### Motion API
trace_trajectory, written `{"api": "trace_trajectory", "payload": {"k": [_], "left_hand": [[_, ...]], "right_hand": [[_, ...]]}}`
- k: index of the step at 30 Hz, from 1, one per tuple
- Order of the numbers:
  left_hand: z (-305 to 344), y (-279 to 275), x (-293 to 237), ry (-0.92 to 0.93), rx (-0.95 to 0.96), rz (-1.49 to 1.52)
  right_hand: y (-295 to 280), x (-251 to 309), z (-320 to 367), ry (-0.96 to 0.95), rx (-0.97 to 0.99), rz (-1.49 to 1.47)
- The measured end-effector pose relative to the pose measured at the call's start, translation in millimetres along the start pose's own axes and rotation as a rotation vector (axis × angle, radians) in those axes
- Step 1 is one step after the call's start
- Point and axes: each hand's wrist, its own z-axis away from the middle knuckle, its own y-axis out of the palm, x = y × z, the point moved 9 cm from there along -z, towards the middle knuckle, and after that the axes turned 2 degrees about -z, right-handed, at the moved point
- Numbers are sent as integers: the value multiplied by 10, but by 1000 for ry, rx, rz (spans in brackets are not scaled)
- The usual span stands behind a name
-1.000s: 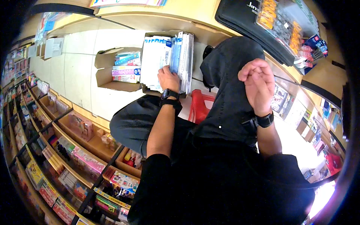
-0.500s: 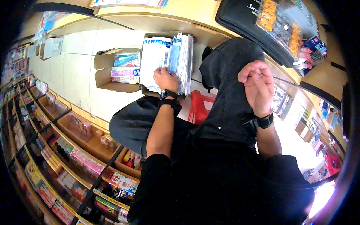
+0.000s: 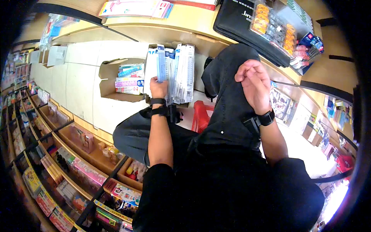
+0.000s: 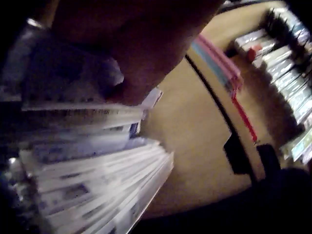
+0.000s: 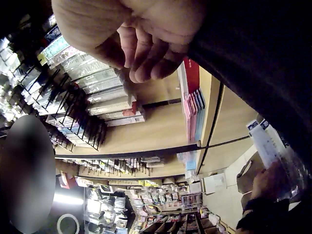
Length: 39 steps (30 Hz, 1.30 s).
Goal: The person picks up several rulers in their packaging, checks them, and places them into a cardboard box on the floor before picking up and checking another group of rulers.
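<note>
My left hand is at the near edge of a cardboard box of flat packets, gripping a clear bluish ruler packet. In the left wrist view, the thumb lies against that packet, and the fingers behind it are in shadow. More clear ruler packets stand on edge to the right of the hand, with several white-edged ones fanned out in the left wrist view. Over the right thigh my right hand is held palm up with loosely bent fingers, nothing in it.
An opened cardboard box of colourful packets stands just left. A red plastic stool sits between the legs. Shelf bins line the left side. A black case and packets of orange items lie on the shelf ahead.
My left hand has shifted from lying on the white packets to gripping a bluish one, which now stands further left over them. The right hand keeps its pose; the head view has turned slightly.
</note>
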Motion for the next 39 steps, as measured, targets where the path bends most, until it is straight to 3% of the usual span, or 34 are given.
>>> {"api": "trace_trajectory", "payload": {"k": [2, 4, 6, 8, 10, 14, 21, 29, 34, 38, 39], "left_hand": [[-16, -145, -124, -88, 173, 243], [107, -318, -442, -133, 362, 731], [401, -651, -915, -140, 435, 1119], [722, -854, -1139, -199, 498, 1249], [937, -913, -1306, -114, 592, 1318], [1119, -859, -1484, -6, 592, 1408], [1139, -957, -1477, 15, 551, 1533], [948, -1102, -961, -81, 395, 1550], [807, -1463, -615, -86, 136, 1556], [778, -1629, -441, -103, 84, 1579], [795, -1647, -515, -75, 127, 1612]], "right_hand": [[-8, -30, -22, 33, -21, -41], [6, -37, -21, 90, -45, -4], [60, -51, -47, 150, -56, 38], [152, -168, -34, 340, -15, 258], [338, -353, -18, 513, 90, 342], [916, -670, 3, 661, 281, 540], [1081, -889, -181, 456, 194, 696], [1190, -1489, -160, 722, 152, 443], [1045, -1591, -336, 565, 93, 242], [467, -1947, -481, 628, -56, 311], [154, -2236, -473, 757, -54, 455]]}}
